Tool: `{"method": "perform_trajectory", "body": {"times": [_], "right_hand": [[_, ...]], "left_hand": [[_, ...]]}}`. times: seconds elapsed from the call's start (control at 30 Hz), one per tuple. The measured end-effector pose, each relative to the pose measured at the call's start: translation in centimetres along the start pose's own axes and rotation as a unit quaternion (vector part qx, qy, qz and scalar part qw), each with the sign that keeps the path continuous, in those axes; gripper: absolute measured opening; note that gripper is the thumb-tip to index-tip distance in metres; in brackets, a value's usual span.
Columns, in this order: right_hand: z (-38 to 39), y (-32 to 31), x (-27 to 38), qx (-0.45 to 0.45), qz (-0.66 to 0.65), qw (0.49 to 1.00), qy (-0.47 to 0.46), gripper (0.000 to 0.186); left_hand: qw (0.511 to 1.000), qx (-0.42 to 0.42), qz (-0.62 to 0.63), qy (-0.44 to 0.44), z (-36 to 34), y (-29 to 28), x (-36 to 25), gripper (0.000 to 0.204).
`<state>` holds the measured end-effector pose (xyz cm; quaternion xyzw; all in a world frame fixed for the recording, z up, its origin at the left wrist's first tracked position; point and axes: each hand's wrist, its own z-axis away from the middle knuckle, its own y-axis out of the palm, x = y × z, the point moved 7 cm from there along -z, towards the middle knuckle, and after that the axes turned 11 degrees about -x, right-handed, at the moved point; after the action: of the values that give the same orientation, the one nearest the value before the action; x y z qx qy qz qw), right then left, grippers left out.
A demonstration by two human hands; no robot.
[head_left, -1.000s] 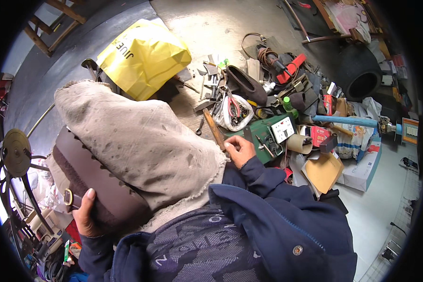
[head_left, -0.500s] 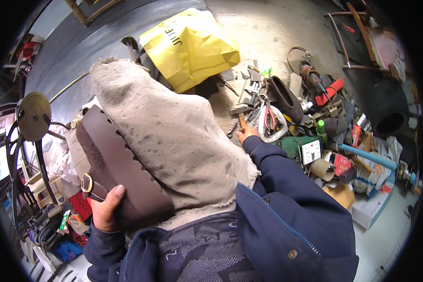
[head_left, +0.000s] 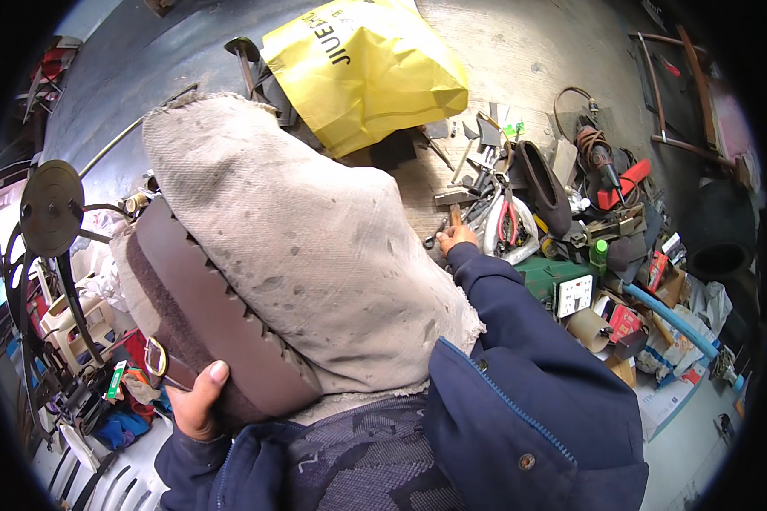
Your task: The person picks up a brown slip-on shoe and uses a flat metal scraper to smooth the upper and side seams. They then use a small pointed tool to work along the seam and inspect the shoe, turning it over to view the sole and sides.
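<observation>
In the head view, the left hand (head_left: 198,404) comes up from the lower left, wrist near the body, its thumb pressed along the edge of the brown leather (head_left: 222,298) and its other fingers hidden underneath, so it grips the piece near the buckle (head_left: 155,356). The leather lies on the left side of the lap, against the grey cloth (head_left: 290,230). The right arm stretches forward beyond the cloth; the right hand (head_left: 457,241) has its fingers curled in on a wooden handle (head_left: 456,215), beside the pliers (head_left: 508,223).
</observation>
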<state>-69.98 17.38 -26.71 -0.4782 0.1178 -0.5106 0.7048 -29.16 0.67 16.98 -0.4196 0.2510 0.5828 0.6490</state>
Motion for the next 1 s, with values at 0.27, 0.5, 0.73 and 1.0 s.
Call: {"method": "perform_trajectory", "body": {"times": [0.27, 0.5, 0.73, 1.0], "right_hand": [[12.9, -16.6, -3.2, -0.132, -0.168, 0.977, 0.000, 0.021], [15.9, -18.2, -12.3, -0.180, 0.024, 0.982, 0.046, 0.055], [13.6, -16.0, -16.9, -0.126, 0.080, 0.987, 0.068, 0.051], [12.5, -17.1, -15.8, -0.130, 0.104, 0.986, 0.003, 0.042]], "left_hand": [[0.999, 0.019, 0.035, -0.014, 0.0, 0.5, 0.2, 0.062], [0.995, 0.021, 0.091, 0.045, 0.2, 1.3, -0.5, 0.055], [0.990, 0.102, 0.093, 0.002, 0.8, 0.8, -0.3, 0.042], [0.979, 0.160, 0.124, -0.010, 0.5, 1.6, 0.2, 0.039]]}}
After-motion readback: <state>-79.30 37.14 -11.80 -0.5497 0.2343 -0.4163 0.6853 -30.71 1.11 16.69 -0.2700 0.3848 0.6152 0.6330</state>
